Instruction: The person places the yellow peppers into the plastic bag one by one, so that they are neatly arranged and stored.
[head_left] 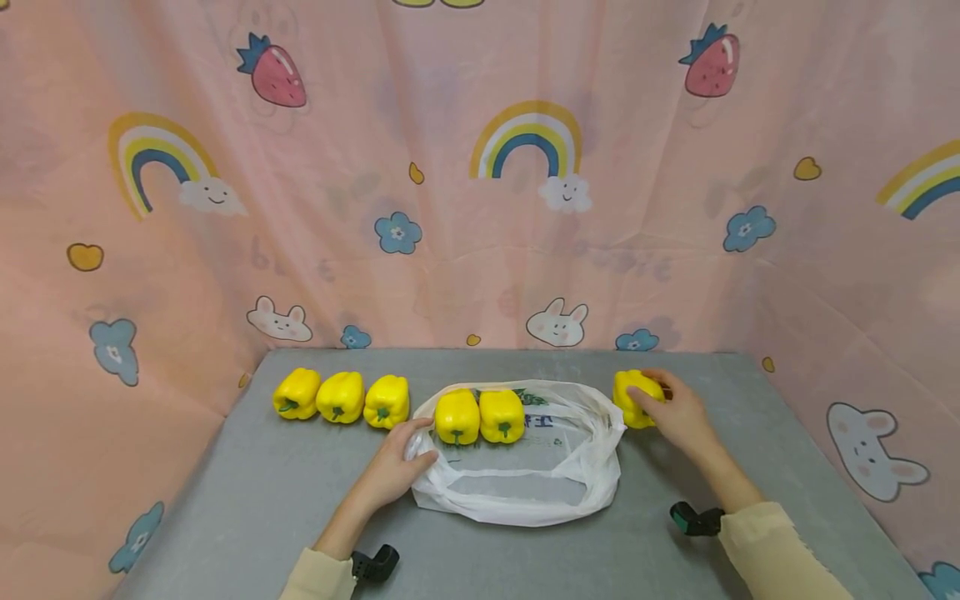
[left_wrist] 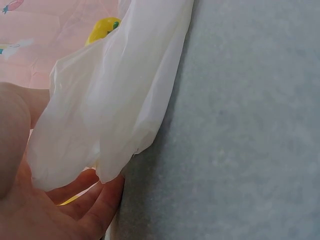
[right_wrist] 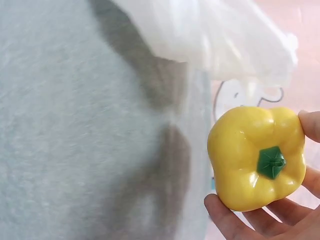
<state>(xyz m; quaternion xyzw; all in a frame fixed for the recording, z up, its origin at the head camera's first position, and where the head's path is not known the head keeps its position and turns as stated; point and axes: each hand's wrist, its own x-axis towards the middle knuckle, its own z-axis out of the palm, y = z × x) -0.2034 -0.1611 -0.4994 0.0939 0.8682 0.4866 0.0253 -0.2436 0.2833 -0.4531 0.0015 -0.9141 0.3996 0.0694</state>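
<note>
In the head view a white plastic bag lies with its mouth spread wide on the table. Two yellow bell peppers, one left and one right, sit side by side inside it. My left hand holds the bag's left rim, with the plastic between thumb and fingers in the left wrist view. Just beyond the bag's right end, my right hand grips another yellow bell pepper between thumb and fingers. Its green stem faces the right wrist camera.
Three more yellow bell peppers, the left, middle and right, stand in a row left of the bag. Behind the grey table hangs a pink printed curtain, which also runs along both sides.
</note>
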